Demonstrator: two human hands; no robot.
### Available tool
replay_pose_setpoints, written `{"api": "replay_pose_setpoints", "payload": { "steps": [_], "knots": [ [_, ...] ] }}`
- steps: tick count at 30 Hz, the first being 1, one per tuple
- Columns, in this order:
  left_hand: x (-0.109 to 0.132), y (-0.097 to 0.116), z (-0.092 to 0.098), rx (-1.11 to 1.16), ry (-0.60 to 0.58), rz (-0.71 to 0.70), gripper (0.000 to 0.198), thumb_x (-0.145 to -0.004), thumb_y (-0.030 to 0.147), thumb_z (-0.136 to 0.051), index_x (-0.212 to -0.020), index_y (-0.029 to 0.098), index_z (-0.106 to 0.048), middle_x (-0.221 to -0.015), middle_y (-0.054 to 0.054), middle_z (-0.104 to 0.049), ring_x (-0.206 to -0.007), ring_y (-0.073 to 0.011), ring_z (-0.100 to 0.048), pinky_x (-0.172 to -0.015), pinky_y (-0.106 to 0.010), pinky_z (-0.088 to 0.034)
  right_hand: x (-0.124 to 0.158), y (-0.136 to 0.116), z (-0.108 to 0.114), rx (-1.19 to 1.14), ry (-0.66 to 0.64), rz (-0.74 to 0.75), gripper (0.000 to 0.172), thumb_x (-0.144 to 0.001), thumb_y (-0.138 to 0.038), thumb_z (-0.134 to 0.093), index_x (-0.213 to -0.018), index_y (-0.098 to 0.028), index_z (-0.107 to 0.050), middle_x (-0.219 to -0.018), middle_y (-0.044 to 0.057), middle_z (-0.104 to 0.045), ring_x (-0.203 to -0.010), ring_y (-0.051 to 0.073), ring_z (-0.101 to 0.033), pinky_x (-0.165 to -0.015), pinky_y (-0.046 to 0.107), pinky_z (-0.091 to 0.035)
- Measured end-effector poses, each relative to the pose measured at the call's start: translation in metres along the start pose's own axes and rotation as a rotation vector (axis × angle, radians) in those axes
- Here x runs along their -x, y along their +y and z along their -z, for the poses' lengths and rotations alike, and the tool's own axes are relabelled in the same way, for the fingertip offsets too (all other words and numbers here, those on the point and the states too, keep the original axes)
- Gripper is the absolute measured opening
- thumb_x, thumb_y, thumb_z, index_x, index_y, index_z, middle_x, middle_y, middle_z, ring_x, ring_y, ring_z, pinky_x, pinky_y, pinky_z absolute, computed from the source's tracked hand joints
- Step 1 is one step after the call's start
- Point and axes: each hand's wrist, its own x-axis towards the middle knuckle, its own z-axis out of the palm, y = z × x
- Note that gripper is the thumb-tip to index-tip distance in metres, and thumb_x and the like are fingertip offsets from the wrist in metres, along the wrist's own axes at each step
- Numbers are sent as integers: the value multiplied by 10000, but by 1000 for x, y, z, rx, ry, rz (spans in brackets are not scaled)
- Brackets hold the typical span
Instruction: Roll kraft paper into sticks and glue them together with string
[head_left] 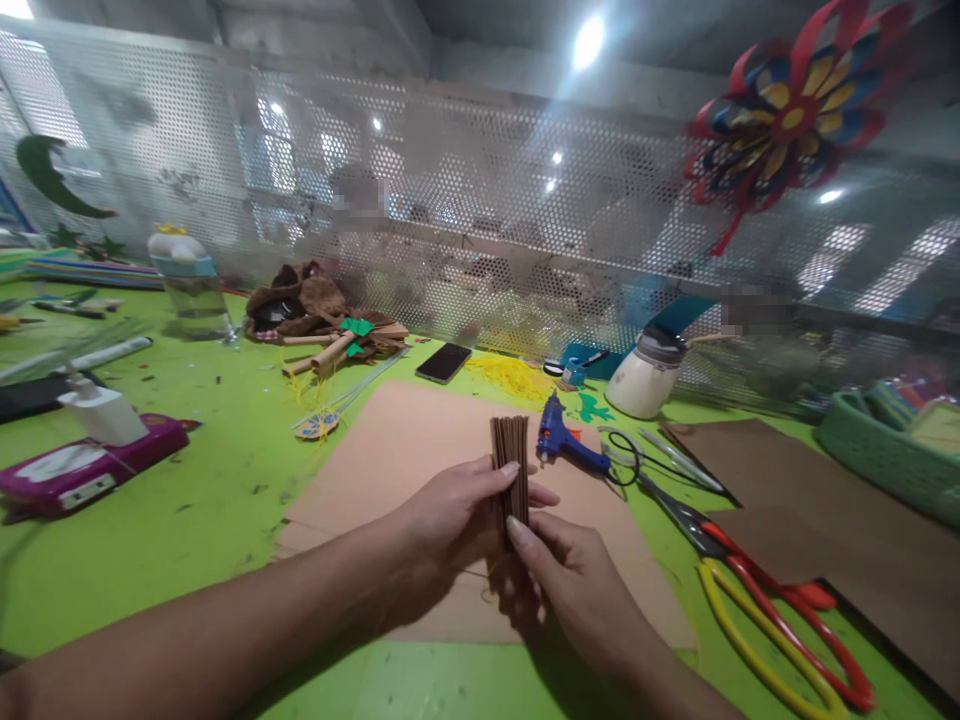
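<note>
A tight stack of narrow brown paper strips (pixel 512 440) stands upright between my two hands, its layered edges facing me. My left hand (pixel 457 505) closes round the stack's middle, thumb pressed on the front. Lower down, my right hand (pixel 562 565) pinches the bottom part with its thumb. Beneath both hands lie large tan paper sheets (pixel 397 440). Just beyond the stack, to the right, a blue glue gun (pixel 566 440) rests on the sheets' edge. Scissors with red and yellow handles (pixel 739 570) lie right of my right hand.
A phone (pixel 443 363), yellow paper shreds (pixel 514 377) and a white jar (pixel 646 375) line the back. Left are a purple power strip (pixel 97 465) and a water-filled container (pixel 193 300). Brown card (pixel 862 520) and a green basket (pixel 877 450) occupy the right, before a perforated screen (pixel 465 200).
</note>
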Motion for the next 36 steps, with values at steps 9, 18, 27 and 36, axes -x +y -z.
{"api": "replay_pose_setpoints", "payload": {
  "steps": [9,18,27,36],
  "knots": [
    [8,2,-5,5,-102,91,386,-850,403,-534,-1160,174,-539,-1056,-126,-636,-660,-212,-642,-491,-316,-489,1,0,2,-58,-90,-87,423,-807,-537,-583,-743,-118,-571,-523,-1,-567,-395,72,-481,-411,189,-361],
    [6,-8,-12,-119,55,-77,358,-810,494,-570,-895,146,-581,-744,-81,-630,-565,-166,-586,-520,-274,-438,-3,3,-1,-30,104,-69,379,-761,-505,-630,-687,-146,-532,-455,-40,-491,-370,79,-431,-389,207,-344],
    [-2,-8,-9,-123,141,-140,208,-741,263,-690,-873,157,-569,-761,-35,-600,-643,-136,-575,-589,-249,-406,0,0,0,241,163,31,272,-781,-353,-613,-710,-92,-633,-605,21,-554,-557,113,-463,-514,242,-358],
    [-2,-1,1,-198,54,-101,253,-746,335,-686,-788,108,-582,-721,-69,-624,-563,-141,-574,-568,-282,-450,-1,3,2,-33,47,-130,455,-729,-572,-644,-669,-133,-539,-447,-11,-523,-349,73,-453,-362,192,-342]
  ]
}}
